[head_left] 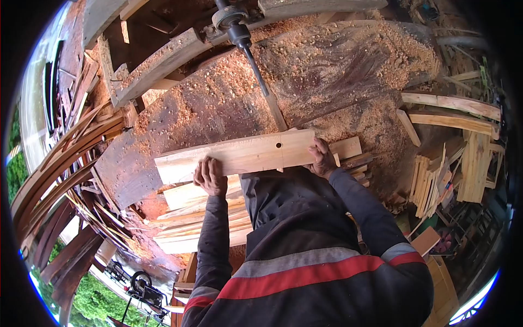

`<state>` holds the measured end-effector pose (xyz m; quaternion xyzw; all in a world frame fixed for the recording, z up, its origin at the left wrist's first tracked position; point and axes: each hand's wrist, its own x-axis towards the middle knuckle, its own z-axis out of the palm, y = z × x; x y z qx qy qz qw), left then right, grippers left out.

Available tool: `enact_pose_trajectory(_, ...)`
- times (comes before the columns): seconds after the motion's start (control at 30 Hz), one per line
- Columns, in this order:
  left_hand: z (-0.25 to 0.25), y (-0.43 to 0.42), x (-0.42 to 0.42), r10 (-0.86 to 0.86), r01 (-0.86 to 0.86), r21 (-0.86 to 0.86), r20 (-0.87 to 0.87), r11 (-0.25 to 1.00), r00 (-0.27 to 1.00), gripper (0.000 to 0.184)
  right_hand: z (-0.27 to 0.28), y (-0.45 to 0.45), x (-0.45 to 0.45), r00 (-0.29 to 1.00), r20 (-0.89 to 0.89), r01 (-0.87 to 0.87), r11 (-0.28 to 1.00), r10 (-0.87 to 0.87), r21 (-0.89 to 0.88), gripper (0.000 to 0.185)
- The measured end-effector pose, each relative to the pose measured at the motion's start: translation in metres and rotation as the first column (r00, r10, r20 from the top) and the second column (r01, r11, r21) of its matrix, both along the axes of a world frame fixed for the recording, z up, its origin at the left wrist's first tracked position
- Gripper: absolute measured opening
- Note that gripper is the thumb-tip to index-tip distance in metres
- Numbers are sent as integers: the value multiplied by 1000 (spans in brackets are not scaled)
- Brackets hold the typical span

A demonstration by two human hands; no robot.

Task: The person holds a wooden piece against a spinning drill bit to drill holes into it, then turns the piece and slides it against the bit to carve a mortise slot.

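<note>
A pale wooden board [239, 155] lies across in front of my body, with one dark round hole right of its middle. Near its left end, my left hand [210, 175] is closed over the front edge, fingers curled on the top face. My right hand [322, 158] grips the right end, its fingers also bent over the wood. Beyond the board, a drill chuck [238, 34] holds a long drill bit [257, 72]. The bit's tip stands apart from the board. The undersides of both hands are hidden.
Wood shavings cover the dark worktable [218, 111]. Stacked boards [204, 212] lie beneath the held board on the left. Long curved planks [60, 158] lean at the left, and more cut timber [474, 163] stands at the right. A beam [158, 65] borders the far side.
</note>
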<state>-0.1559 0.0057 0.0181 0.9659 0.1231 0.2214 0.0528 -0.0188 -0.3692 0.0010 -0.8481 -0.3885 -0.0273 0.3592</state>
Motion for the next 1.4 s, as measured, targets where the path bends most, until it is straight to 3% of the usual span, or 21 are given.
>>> enact_pose_trajectory(0.2, 0, 0, -4, 10, -10, -13, -2, 1000, 1000, 54, -3, -4, 0, 997, -72, -28, 1000, 29, 14, 77)
enact_pose_trajectory(0.33, -1, 1, -2, 3, -3, -22, 7, 1000, 1000, 58, 48, 0, 22, 975, -213, -85, 993, 67, -80, 72)
enact_pose_trajectory(0.4, 7, -2, 0, -11, 11, -7, 3, 1000, 1000, 63, 57, 11, 34, 972, -205, 115, 993, -113, -2, 68)
enact_pose_trajectory(0.43, 10, -4, 0, 4, -4, -10, -29, 1000, 1000, 64, 52, 22, 39, 932, -255, 269, 963, -258, 8, 56)
enact_pose_trajectory(0.53, 13, -3, 2, 7, -7, 0, -54, 1000, 999, 63, 46, 51, 64, 877, -211, 427, 902, -431, -66, 41)
enact_pose_trajectory(0.57, 16, -4, 3, 23, -24, -14, -77, 1000, 997, 61, 46, 64, 70, 858, -238, 461, 887, -455, -31, 31)
enact_pose_trajectory(0.63, 21, -4, 7, 44, -49, -34, -127, 998, 991, 57, 35, 78, 84, 874, -158, 463, 886, -459, -15, 30)
enact_pose_trajectory(0.67, 24, -3, 7, 41, -54, -70, -178, 996, 983, 62, 30, 85, 87, 883, -88, 462, 887, -461, -13, 28)
enact_pose_trajectory(0.73, 36, -5, 14, 52, -66, -57, -225, 996, 973, 67, 29, 83, 88, 856, -117, 516, 848, -504, 124, 23)
enact_pose_trajectory(0.93, 32, -5, 12, 56, -75, -48, -316, 996, 947, 77, 16, 81, 90, 727, -186, 670, 742, -661, -23, 25)
enact_pose_trajectory(1.0, 37, -2, 15, 43, -35, 26, -356, 999, 933, 81, 17, 80, 90, 694, -284, 668, 739, -662, -90, 25)
enact_pose_trajectory(1.07, 57, 16, 23, -121, 114, -39, -365, 993, 923, 102, 14, 80, 90, 701, -244, 670, 736, -670, -95, 25)
enact_pose_trajectory(1.13, 85, 39, 39, -278, 182, -226, -533, 957, 799, 112, 15, 81, 92, 711, -196, 672, 734, -676, -94, 25)
enact_pose_trajectory(1.17, 92, 49, 46, -347, 252, -246, -528, 936, 775, 115, 18, 82, 92, 704, -191, 668, 729, -685, -151, 24)
enact_pose_trajectory(1.3, 84, 69, 61, -432, 311, -301, -588, 901, 683, 112, 17, 83, 91, 688, -208, 664, 719, -695, -206, 22)
enact_pose_trajectory(1.37, 61, 80, 62, -602, 548, -252, -385, 798, 700, 107, 19, 84, 89, 664, -250, 674, 708, -705, -210, 21)
enact_pose_trajectory(1.4, 63, 77, 70, -617, 561, -258, -383, 786, 687, 107, 18, 82, 90, 650, -247, 686, 695, -719, -216, 21)
